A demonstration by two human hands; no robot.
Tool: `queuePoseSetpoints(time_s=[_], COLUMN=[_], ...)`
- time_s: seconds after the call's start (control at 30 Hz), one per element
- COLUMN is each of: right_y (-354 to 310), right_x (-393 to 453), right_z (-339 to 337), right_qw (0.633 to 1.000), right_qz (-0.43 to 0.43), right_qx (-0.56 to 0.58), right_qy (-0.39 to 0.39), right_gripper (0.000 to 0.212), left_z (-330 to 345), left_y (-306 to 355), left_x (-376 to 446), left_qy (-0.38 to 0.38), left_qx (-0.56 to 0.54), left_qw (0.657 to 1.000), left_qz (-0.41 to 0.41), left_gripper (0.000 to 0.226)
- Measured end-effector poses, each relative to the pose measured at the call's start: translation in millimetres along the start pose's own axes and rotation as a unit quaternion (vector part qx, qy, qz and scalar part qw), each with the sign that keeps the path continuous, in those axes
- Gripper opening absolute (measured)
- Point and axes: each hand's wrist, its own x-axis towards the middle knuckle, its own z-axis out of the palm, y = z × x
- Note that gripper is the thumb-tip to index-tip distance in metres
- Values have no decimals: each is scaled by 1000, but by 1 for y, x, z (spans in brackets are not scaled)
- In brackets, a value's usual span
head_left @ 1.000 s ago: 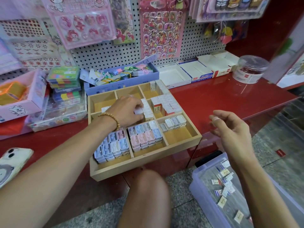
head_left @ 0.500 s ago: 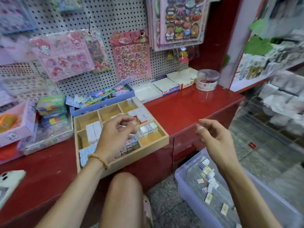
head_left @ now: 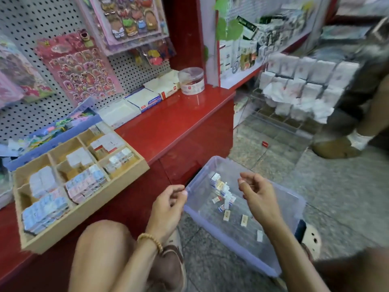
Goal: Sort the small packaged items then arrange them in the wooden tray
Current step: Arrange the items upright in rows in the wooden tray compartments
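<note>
At the left of the frame a wooden tray (head_left: pixel 83 213) sits on the red table (head_left: pixel 172 121). It has six boxes inside, in three rows of two. Four of them are packed with small packets (head_left: pixel 84 183) in neat rows. The box at the back left looks bare, and the front right one has only one short row. So most of the sorting looks done, but two boxes still have room.

In the lower middle of the frame is the left hand (head_left: pixel 168 209), with a bead bracelet on the wrist. Its fingers are loosely curled. The thumb and first finger come close at the tips, near the rim of the bin, and I cannot tell if something tiny is held there.

Just right of it, a clear plastic bin (head_left: pixel 235 243) sits on the floor. Loose packets (head_left: pixel 224 194) lie in it, a small heap of about ten at the far end and about four lying apart. These are what is left to sort.

The right hand (head_left: pixel 257 193) hangs over the bin, fingers loosely bent, holding nothing I can see.

At the far right a shoe (head_left: pixel 334 147) of one other person shows.
</note>
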Motion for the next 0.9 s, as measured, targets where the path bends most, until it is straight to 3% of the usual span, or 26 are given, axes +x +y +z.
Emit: queuePoseSetpoints(time_s=[0.23,0.43,0.63,0.7,0.9], right_y=[78,146,226,253,303], right_x=[21,61,109,123,178], right_z=[-11,9,40,48,77], right_qw=[995,985,970,962,951], right_qz=[84,149,205,234,284], right_qx=[-45,-77,-130,-137,-94], right_qy=[33,46,10,10,80], right_gripper=[16,12,14,12,28], left_z=[60,101,125,127,130], left_y=[-53,-100,-168,-180,-181], left_x=[39,106,151,146,145], left_qy=[-74,-125,-169,-149,-98], left_qx=[85,181,347,404,421], left_qw=[993,975,922,902,900], left_qz=[-27,-16,20,42,59], left_gripper=[8,21,40,44,38])
